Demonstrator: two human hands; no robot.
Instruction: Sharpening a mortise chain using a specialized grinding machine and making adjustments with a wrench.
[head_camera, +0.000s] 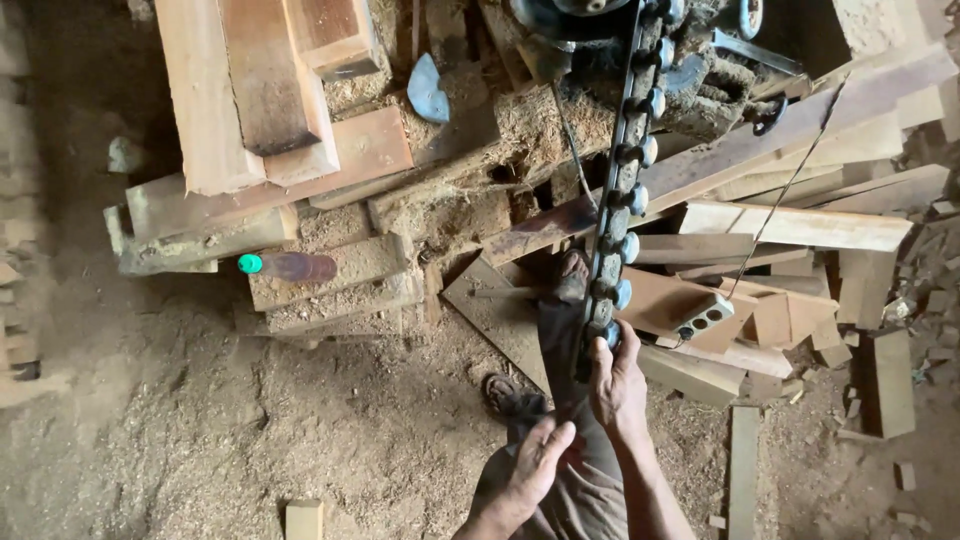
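Fingers (624, 345) of rt hand (617, 385) are clamped on chain (622, 190) w/ blue rollers; lt hand (538, 462) is laid flat, fingers apart, on trouser leg (560, 350); bottle (288, 266) is seen on planks (340, 280).

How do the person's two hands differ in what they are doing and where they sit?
The right hand is raised and closed around the lower end of the long toothed bar, while the left hand sits lower, open, resting on the trouser leg and holding nothing. The right hand touches metal; the left hand touches cloth. Both are bare and lie close together above the sawdust floor.
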